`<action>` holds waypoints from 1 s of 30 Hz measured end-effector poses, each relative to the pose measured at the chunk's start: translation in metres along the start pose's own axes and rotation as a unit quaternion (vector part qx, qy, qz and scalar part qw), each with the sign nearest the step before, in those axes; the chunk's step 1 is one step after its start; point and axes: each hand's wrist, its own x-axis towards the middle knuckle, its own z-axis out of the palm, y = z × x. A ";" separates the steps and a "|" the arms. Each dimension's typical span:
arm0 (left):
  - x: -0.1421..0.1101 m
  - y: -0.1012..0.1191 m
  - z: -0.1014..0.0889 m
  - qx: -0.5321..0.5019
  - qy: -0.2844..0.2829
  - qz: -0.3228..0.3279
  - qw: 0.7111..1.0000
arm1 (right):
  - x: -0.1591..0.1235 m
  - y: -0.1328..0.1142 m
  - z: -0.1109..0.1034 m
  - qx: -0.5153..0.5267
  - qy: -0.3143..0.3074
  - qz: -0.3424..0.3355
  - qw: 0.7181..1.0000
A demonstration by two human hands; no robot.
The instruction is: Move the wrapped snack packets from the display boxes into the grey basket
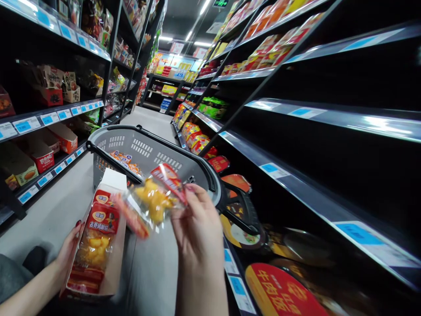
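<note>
My left hand (70, 248) grips the side of a white open carton (112, 263) full of red and yellow snack packs (97, 237), low at the left. My right hand (194, 221) is closed in a pinch on one clear snack pack (154, 197) with yellow pieces and a red label, held just above the carton. The pack is blurred by motion. Right behind both hands stands a grey shopping basket (148, 149) with a black handle, and several small orange packs (126, 161) lie inside it.
Dark store shelves line both sides of the aisle. Boxed snacks (49, 90) fill the left shelves. Round red and orange packages (279, 289) sit on the low right shelf beside my right wrist. Pale floor (144, 116) runs ahead to more shelves at the back.
</note>
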 end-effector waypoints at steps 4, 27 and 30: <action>-0.002 0.003 0.000 0.025 -0.018 -0.036 0.999 | 0.022 -0.004 -0.023 -0.153 0.093 -0.157 0.971; -0.002 -0.001 0.014 -0.007 0.014 0.018 1.000 | -0.029 0.039 0.018 -0.732 -0.386 -0.146 0.542; -0.004 -0.001 0.014 -0.011 0.022 -0.005 1.000 | -0.028 0.043 0.018 -0.720 -0.412 -0.113 0.546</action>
